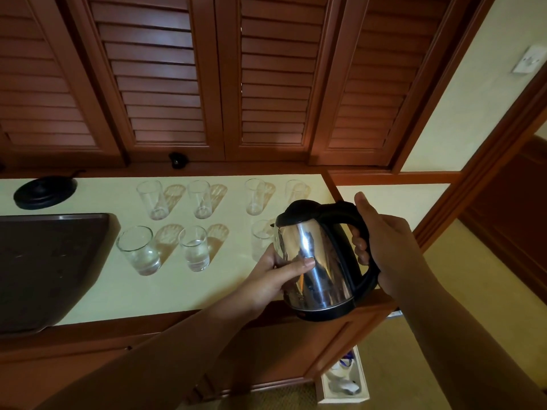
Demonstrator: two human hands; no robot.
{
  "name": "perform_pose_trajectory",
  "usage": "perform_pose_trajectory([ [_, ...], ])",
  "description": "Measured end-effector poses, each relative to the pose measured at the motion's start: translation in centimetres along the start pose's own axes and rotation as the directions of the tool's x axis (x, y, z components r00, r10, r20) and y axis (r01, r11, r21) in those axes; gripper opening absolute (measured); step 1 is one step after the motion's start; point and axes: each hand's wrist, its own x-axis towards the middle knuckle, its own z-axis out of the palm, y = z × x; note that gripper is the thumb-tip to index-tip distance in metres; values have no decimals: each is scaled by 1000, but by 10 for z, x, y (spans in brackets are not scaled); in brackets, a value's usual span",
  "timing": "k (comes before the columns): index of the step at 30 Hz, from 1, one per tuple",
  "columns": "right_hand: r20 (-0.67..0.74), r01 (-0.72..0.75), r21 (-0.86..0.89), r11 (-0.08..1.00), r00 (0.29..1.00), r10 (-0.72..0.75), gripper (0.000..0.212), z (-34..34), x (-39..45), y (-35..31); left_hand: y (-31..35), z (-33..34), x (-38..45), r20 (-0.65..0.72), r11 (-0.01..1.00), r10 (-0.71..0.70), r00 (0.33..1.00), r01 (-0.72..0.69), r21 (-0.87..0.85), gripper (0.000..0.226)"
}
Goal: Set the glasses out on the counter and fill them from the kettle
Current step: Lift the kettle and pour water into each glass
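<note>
Kettle tilted, spout toward front-right glass; right hand grip on handle, left hand steadying body.

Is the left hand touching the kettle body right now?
Touching. The head view shows the left hand cupped against the steel side of the kettle, thumb lying flat on the metal.

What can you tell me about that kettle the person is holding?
The kettle has a shiny, mirror-like metal body, a black lid shut on top, a black looped handle and a black base ring. It is off its round black stand, held in the air over the counter's right end and tilted with its spout toward a glass in the front row. The right hand has its grip around the handle; the left hand steadies the metal side, thumb pressed flat on it.
</note>
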Motion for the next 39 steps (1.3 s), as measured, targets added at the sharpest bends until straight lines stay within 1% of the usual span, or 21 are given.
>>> perform_pose_trajectory([
  [2,-24,15,43,999,1000,-14,55,0,-4,5,1,-3,0,-10,999,35,999,-35,16,86],
  [9,-116,124,182,976,988,-104,51,-8,-15,16,9,-1,3,-44,990,102,994,-97,102,83],
  [12,-148,118,262,958,986,-81,51,-16,-17,17,14,6,4,-23,983,119,993,-115,142,74],
  [14,-150,96,297,950,987,-53,49,-22,-16,17,17,12,7,-1,983,121,993,-120,136,72],
  [18,-151,104,278,955,986,-63,48,-36,-16,17,15,25,17,34,987,121,992,-124,106,77],
  [24,-163,76,252,965,986,-35,44,-54,-16,13,5,45,31,58,992,104,993,-108,70,85],
  [28,-168,40,232,972,986,0,47,-59,-12,9,0,55,35,78,997,69,995,-71,24,85],
  [34,-150,39,125,991,988,-20,44,-65,-8,3,-5,64,37,88,997,66,994,-63,-36,82],
  [39,-135,23,84,996,991,-12,42,-66,-4,-2,-5,67,38,82,994,61,995,-53,-95,81],
])
